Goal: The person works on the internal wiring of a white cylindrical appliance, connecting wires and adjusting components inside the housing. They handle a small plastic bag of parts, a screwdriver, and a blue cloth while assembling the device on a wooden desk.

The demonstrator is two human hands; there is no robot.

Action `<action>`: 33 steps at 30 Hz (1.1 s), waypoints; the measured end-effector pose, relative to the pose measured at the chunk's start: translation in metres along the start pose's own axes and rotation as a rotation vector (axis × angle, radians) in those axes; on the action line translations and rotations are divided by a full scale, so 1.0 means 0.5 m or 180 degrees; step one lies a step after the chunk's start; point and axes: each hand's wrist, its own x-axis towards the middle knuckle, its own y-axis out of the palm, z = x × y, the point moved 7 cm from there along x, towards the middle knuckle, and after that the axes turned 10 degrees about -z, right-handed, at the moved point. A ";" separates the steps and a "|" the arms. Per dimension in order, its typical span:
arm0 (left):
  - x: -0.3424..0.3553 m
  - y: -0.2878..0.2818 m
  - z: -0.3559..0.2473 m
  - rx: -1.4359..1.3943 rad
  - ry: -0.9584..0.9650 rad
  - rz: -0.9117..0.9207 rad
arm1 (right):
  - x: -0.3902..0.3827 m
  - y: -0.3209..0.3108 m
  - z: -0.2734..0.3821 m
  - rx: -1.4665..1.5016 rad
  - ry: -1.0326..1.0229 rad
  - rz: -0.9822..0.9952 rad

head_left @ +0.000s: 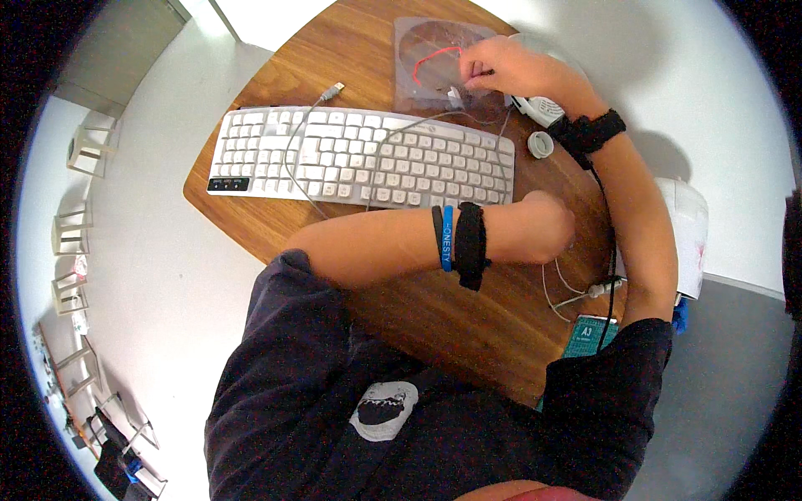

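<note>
My left hand (539, 230) is closed in a fist just off the right end of a white keyboard (334, 154). What it grips, if anything, is hidden. At the far right of the table my right hand (514, 68) is closed, its fingers curled over a clear plastic piece (409, 42) with a large round outline. A thin red wire (434, 57) loops over that plastic and runs up to my right hand; I cannot tell whether the fingers grip it. Beside it lies a small white connector (454, 98). Under my right wrist is a white vented device (543, 109).
A white ring-shaped cap (540, 144) stands between my arms. The keyboard's grey cable with a USB plug (332, 91) lies across the keys. By my right elbow are a white cable with a plug (601, 289) and a green cutting mat (589, 332). Several chairs (73, 234) line the left.
</note>
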 end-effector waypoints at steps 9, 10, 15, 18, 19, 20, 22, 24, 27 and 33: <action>-0.013 0.009 -0.013 0.0038 0.0220 0.0053 | 0.046 0.033 0.022 0.0743 -0.0429 -0.0042; -0.014 0.007 -0.013 0.0035 0.0229 0.0080 | 0.058 0.043 0.028 0.0740 -0.0480 0.0059; 0.002 -0.015 -0.020 0.0112 0.0170 0.0186 | 0.087 0.082 0.034 0.1050 -0.0021 0.0365; -0.001 -0.019 -0.021 -0.0005 0.0171 -0.0223 | 0.103 0.092 0.039 0.1064 -0.0071 0.0373; -0.002 -0.021 -0.020 -0.0107 0.0146 -0.0361 | 0.107 0.094 0.041 0.1022 -0.0137 0.0386; -0.001 -0.023 -0.022 -0.0095 0.0178 -0.0353 | 0.107 0.095 0.035 0.0912 -0.0122 0.0353; 0.004 -0.019 -0.024 -0.0064 0.0183 -0.0264 | 0.104 0.098 0.023 0.0693 -0.0081 0.0283; 0.004 0.003 -0.014 0.0025 0.0012 -0.0042 | 0.102 0.095 0.026 0.0501 -0.0070 0.0261; 0.002 0.007 -0.015 0.0036 -0.0018 0.0277 | 0.089 0.081 0.034 0.0108 0.0006 0.0306; -0.006 0.009 -0.021 0.0160 0.0289 0.0147 | 0.062 0.045 0.034 -0.0117 -0.0178 0.0044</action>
